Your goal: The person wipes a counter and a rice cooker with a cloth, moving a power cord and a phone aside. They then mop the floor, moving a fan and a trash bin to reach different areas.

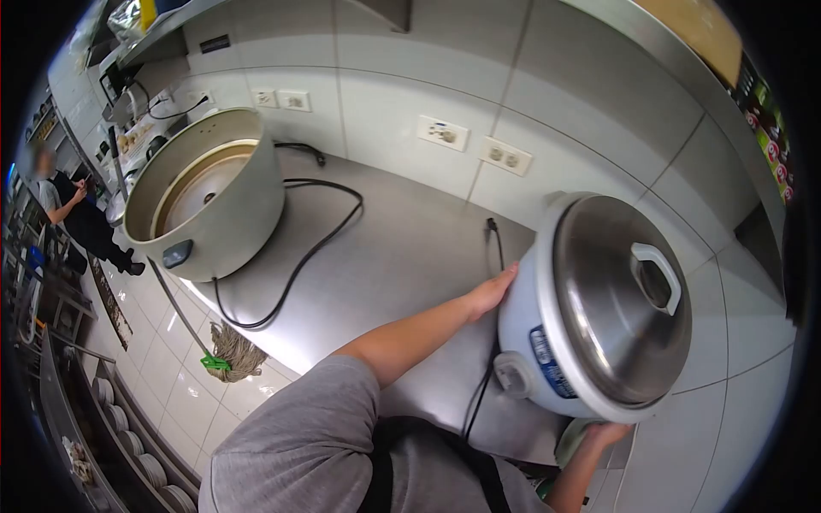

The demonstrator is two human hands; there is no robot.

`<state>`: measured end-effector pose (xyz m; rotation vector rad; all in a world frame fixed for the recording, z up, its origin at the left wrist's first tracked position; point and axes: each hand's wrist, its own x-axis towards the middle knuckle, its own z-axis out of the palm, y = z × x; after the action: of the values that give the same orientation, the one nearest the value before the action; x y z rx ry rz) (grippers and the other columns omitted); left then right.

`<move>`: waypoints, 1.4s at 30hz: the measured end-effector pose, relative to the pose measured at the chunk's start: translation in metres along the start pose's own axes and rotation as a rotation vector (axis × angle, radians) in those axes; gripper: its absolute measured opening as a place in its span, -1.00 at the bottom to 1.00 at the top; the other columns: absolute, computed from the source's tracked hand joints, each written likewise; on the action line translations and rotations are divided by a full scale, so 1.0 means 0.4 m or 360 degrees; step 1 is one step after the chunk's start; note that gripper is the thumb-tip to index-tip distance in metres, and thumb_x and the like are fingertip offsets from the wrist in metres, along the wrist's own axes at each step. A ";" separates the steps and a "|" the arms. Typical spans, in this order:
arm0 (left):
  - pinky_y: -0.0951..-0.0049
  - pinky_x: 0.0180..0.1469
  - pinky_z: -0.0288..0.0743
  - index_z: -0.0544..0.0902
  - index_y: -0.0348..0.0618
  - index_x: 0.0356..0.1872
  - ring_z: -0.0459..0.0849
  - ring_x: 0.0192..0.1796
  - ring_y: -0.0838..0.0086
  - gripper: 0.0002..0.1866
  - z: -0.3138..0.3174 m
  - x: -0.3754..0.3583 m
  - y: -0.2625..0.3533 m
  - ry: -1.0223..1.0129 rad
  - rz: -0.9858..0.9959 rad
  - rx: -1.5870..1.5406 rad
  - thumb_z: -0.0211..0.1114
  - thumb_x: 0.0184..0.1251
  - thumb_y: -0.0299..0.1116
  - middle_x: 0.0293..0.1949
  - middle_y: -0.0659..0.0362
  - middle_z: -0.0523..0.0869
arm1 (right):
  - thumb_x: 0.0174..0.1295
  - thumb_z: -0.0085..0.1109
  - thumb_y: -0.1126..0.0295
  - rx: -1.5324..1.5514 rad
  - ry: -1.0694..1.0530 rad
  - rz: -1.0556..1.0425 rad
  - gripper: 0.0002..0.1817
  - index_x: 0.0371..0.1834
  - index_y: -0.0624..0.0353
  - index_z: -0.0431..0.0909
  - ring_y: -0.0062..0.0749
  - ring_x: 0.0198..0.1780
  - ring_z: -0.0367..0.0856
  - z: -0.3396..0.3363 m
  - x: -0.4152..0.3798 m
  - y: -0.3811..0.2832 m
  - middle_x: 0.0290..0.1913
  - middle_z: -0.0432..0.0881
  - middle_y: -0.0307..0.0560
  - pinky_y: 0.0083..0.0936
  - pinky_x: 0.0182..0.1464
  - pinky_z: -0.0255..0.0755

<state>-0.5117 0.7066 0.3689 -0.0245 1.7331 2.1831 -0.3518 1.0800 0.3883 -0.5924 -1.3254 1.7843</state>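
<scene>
Two hands [490, 295] [609, 434] hold one cooker [518, 321] with one lid [603, 299]

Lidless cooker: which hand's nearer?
Left. Left hand touches white rice cooker on the side toward lidless cooker; right hand is farther, by the white one's near edge.

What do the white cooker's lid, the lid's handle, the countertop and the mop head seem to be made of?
Lid: likely stainless steel, with a brushed, streaky grey sheen.
Handle: probably plastic, smooth, pale and molded-looking.
Countertop: sheet metal, likely stainless, satin with soft blurred highlights.
Mop head: matte yarn in loose strands; cotton or synthetic, I can't tell.
</scene>
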 end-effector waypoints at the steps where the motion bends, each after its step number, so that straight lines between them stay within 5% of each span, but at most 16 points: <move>1: 0.25 0.43 0.10 0.20 -0.08 0.44 0.36 0.35 0.29 -0.23 -0.023 -0.072 0.032 -0.0160 0.0038 -0.0068 -0.34 0.46 0.29 0.35 0.09 0.38 | 0.46 -0.23 0.17 0.0044 0.0121 0.0071 -0.48 0.28 0.40 0.30 -0.12 0.19 0.48 -0.029 0.006 -0.026 0.22 0.45 0.12 -0.10 0.24 0.40; 5: 0.29 0.38 0.20 0.36 -0.06 0.36 0.42 0.32 0.28 -0.43 -0.252 -0.373 0.070 -0.0566 0.0380 0.0172 -0.18 0.54 0.07 0.26 0.10 0.51 | 0.44 -0.17 0.12 0.0018 0.0319 -0.0297 -0.44 0.20 0.47 0.35 -0.12 0.11 0.54 0.135 -0.309 -0.298 0.15 0.49 0.17 -0.23 0.21 0.42; 7: 0.29 0.32 0.28 0.52 -0.07 0.22 0.46 0.29 0.26 -0.61 -0.369 -0.589 0.144 0.0062 0.0582 0.0969 0.08 0.47 -0.17 0.17 0.10 0.59 | 0.43 -0.13 0.12 -0.0584 0.0092 -0.0751 -0.46 0.16 0.47 0.39 -0.13 0.12 0.54 0.096 -0.360 -0.258 0.15 0.50 0.18 -0.31 0.19 0.42; 8: 0.25 0.28 0.32 0.62 -0.05 0.08 0.47 0.27 0.21 -0.70 -0.447 -0.658 0.151 0.0373 0.0968 0.1231 0.24 0.33 -0.34 0.13 0.08 0.61 | 0.43 -0.10 0.16 -0.0836 -0.0103 -0.0865 -0.49 0.16 0.46 0.40 -0.13 0.12 0.54 0.092 -0.398 -0.237 0.15 0.50 0.19 -0.32 0.20 0.41; 10: 0.21 0.28 0.31 0.65 -0.07 -0.02 0.50 0.21 0.14 -0.71 -0.568 -0.828 0.252 0.0983 0.1304 0.1806 0.30 0.22 -0.43 0.08 0.09 0.63 | 0.42 -0.04 0.25 -0.1133 -0.0504 -0.1170 -0.54 0.18 0.44 0.41 -0.13 0.13 0.53 0.169 -0.522 -0.165 0.16 0.51 0.17 -0.35 0.22 0.36; 13: 0.27 0.07 0.46 0.69 -0.13 -0.19 0.60 0.00 0.20 -0.84 -0.683 -1.003 0.366 0.1662 0.1270 0.2052 0.27 0.21 -0.49 -0.11 0.06 0.66 | 0.39 -0.03 0.20 -0.1551 -0.1608 -0.0551 -0.52 0.31 0.18 0.36 0.00 0.19 0.52 0.343 -0.731 -0.049 0.06 0.59 0.24 -0.27 0.26 0.29; 14: 0.27 0.07 0.46 0.69 -0.13 -0.19 0.60 0.00 0.20 -0.84 -0.703 -1.004 0.352 0.1650 0.1247 0.2057 0.27 0.21 -0.49 -0.11 0.06 0.66 | 0.35 0.01 0.09 -0.1847 -0.1877 0.0013 -0.44 0.37 0.08 0.30 0.10 0.24 0.45 0.397 -0.781 -0.011 0.18 0.50 0.25 -0.16 0.29 0.25; 15: 0.31 0.00 0.50 0.70 -0.16 -0.22 0.62 -0.06 0.23 -0.87 -0.721 -0.987 0.321 0.1414 0.0959 0.1889 0.27 0.22 -0.49 -0.14 0.05 0.66 | 0.30 0.04 0.01 -0.2018 -0.2103 -0.0553 -0.38 0.39 -0.02 0.28 0.09 0.32 0.33 0.406 -0.796 0.128 0.31 0.38 0.21 0.01 0.32 0.15; 17: 0.35 -0.14 0.57 0.69 -0.18 -0.17 0.65 -0.14 0.28 -0.84 -0.770 -0.902 0.211 0.1062 0.0593 0.1605 0.27 0.24 -0.46 -0.16 0.02 0.65 | 0.28 0.03 -0.04 -0.2378 -0.2096 -0.0959 -0.40 0.33 0.01 0.36 0.08 0.38 0.21 0.522 -0.918 0.159 0.33 0.34 0.16 0.10 0.37 -0.01; 21: 0.25 -0.09 0.58 0.44 -0.28 0.18 0.64 -0.11 0.10 -0.54 -0.833 -0.685 -0.062 0.1432 0.0967 0.2307 0.24 0.28 -0.37 -0.05 -0.05 0.59 | 0.30 0.02 0.05 -0.1978 -0.1743 -0.1261 -0.47 0.24 0.12 0.44 0.07 0.32 0.28 0.775 -0.861 0.426 0.19 0.46 0.18 0.05 0.36 0.01; 24: 0.18 -0.05 0.56 0.37 -0.36 0.20 0.62 -0.12 -0.04 -0.51 -0.815 -0.634 -0.081 0.1322 0.0461 0.2208 0.21 0.29 -0.35 -0.03 -0.09 0.56 | 0.33 0.00 0.19 -0.1746 -0.1362 -0.1051 -0.59 0.12 0.20 0.53 0.06 0.10 0.52 1.021 -0.741 0.596 -0.02 0.62 0.19 -0.15 0.14 0.35; 26: 0.11 -0.03 0.52 0.40 -0.33 0.17 0.62 -0.14 -0.02 -0.54 -0.812 -0.624 -0.066 0.1063 -0.0191 0.2120 0.20 0.26 -0.39 -0.03 -0.07 0.54 | 0.34 -0.02 0.23 -0.1436 -0.0895 -0.0903 -0.63 0.03 0.27 0.56 0.12 -0.07 0.61 1.191 -0.731 0.631 -0.14 0.67 0.20 -0.19 -0.04 0.46; 27: 0.11 -0.03 0.52 0.40 -0.33 0.17 0.62 -0.14 -0.02 -0.54 -0.818 -0.641 -0.064 0.1049 -0.0237 0.2125 0.20 0.26 -0.39 -0.03 -0.07 0.54 | 0.34 -0.02 0.23 -0.1280 -0.0914 -0.0867 -0.63 0.02 0.28 0.56 0.16 -0.09 0.61 1.269 -0.742 0.679 -0.14 0.66 0.21 -0.16 -0.06 0.46; 31: 0.30 -0.20 0.48 0.40 -0.28 -0.05 0.63 -0.30 0.29 -0.81 -0.828 -0.768 0.032 0.0770 0.0029 0.1019 0.04 0.41 -0.43 -0.29 0.03 0.59 | 0.33 -0.05 0.19 -0.1117 -0.1223 -0.0886 -0.61 0.07 0.20 0.54 0.19 -0.13 0.61 1.572 -0.890 0.816 -0.17 0.64 0.28 -0.09 -0.07 0.46; 35: 0.57 -0.34 0.31 0.34 -0.23 -0.04 0.35 -0.45 0.60 -0.84 -0.817 -0.937 0.159 0.0734 0.0058 0.0177 -0.11 0.53 -0.38 -0.47 0.27 0.40 | 0.36 -0.12 0.12 -0.1171 -0.1864 -0.0746 -0.57 0.16 0.07 0.50 0.15 -0.01 0.57 1.742 -1.127 0.774 -0.05 0.62 0.24 -0.10 0.03 0.42; 42: 0.59 -0.55 0.08 0.30 -0.20 -0.13 0.17 -0.63 0.68 -0.76 -0.797 -1.014 0.211 0.1047 0.0701 0.0026 -0.06 0.52 -0.21 -0.63 0.33 0.27 | 0.41 -0.20 0.04 -0.1116 -0.2367 -0.0633 -0.54 0.23 -0.01 0.45 0.07 0.16 0.50 1.816 -1.228 0.789 0.11 0.57 0.16 -0.21 0.19 0.35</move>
<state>-0.2195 0.2829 0.4611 -0.4417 2.2740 2.6798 -0.7373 0.2373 0.2893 0.8805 -2.8022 1.2413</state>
